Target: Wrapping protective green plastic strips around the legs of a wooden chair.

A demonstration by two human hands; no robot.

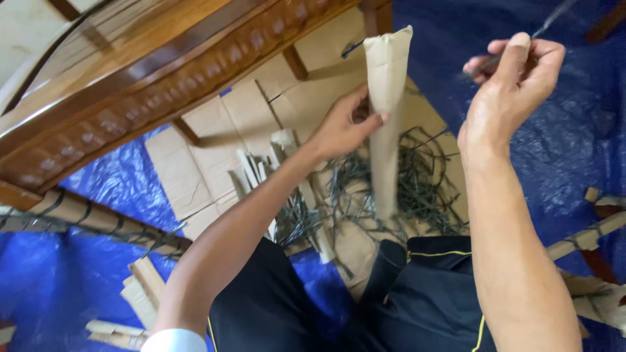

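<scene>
Right hand [515, 78], upper right of frame: fingers pinched shut on thin dark tool [541, 29]. Left hand [342, 127] grips wrapped furniture leg [386, 98], centre. Judged part-stripped: cut strapping [417, 189] piled below; wrapping remains.

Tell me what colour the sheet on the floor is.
The sheet is bright blue, seen in the head view.

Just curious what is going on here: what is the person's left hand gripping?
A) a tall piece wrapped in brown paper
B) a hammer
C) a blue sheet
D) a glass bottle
A: the left hand closes round a tall paper-wrapped piece held upright above the cardboard, while the right hand pinches a thin dark strap.
</scene>
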